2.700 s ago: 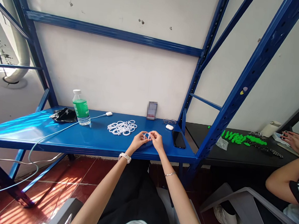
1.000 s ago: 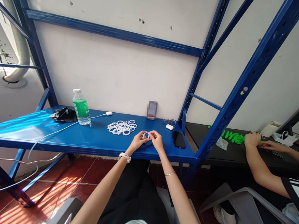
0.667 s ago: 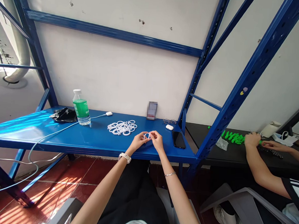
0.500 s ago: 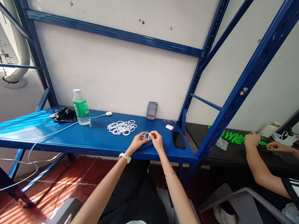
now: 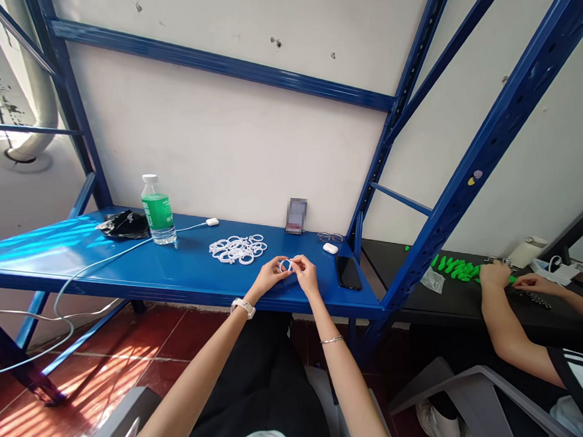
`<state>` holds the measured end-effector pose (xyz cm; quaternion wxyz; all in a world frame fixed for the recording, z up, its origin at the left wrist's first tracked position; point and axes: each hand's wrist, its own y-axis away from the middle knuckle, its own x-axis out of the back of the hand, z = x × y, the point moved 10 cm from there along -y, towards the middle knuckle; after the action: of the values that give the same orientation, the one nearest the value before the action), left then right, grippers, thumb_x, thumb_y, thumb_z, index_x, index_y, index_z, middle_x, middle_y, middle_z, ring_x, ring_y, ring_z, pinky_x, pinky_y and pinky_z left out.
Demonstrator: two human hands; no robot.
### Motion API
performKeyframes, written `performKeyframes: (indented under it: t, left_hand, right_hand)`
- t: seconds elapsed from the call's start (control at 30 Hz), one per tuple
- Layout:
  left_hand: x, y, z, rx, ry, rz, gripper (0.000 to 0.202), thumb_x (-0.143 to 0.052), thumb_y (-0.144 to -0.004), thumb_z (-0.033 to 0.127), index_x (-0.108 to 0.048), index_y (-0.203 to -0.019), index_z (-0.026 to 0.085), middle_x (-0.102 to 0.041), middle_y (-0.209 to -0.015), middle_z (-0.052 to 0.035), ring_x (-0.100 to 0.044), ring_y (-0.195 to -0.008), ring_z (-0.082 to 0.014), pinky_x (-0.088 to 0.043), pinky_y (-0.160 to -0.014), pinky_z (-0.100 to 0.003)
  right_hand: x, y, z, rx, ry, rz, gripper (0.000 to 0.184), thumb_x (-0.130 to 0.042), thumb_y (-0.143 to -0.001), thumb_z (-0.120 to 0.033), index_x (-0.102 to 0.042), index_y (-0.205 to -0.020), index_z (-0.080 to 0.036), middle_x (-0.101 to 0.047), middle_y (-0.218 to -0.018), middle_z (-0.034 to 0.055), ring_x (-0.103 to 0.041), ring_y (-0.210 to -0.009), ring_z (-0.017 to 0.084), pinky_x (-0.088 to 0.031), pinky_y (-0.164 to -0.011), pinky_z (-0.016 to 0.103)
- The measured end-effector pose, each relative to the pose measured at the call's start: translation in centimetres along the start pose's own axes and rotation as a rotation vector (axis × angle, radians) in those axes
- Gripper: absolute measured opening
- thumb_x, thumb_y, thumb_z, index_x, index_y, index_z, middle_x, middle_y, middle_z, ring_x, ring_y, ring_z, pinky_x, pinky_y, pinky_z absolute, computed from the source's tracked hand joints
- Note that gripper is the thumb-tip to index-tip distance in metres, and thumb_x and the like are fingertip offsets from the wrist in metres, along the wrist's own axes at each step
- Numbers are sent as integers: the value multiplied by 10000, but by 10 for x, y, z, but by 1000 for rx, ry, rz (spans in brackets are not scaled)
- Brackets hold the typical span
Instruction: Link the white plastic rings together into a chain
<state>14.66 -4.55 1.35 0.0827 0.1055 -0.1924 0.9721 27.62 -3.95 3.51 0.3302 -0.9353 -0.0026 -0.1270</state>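
Note:
Between my two hands is a white ring, held just above the front part of the blue table. My left hand pinches its left side, and my right hand has closed fingers on its right side. The fingertips cover parts of the ring, so its fine detail is hidden. To the left of my hands lies a loose pile of similar white rings, flat on the tabletop and apart from my fingers.
A water bottle and a black plastic bag stand left, beside a white cable. Right are a black phone, a white earbud case and glasses. Beyond a blue post, a co-worker's hands handle green pieces.
My hands stay in nearly the same place with the white ring between them. The co-worker's hands have shifted slightly over the green pieces.

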Motion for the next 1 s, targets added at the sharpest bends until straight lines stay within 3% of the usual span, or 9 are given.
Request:
performKeyframes:
  t: [1.0]
  left_hand:
    - [2, -1, -1, -15, 7, 14, 560, -714, -728, 520, -603, -1164, 188, -583, -766, 14, -539, -616, -129, -452, -577, -244]
  right_hand:
    - [1, 1, 0, -12, 7, 8, 208, -570, -855, -416, -631, -768, -237, -712, -840, 47, -663, -723, 213, -539, -650, 314]
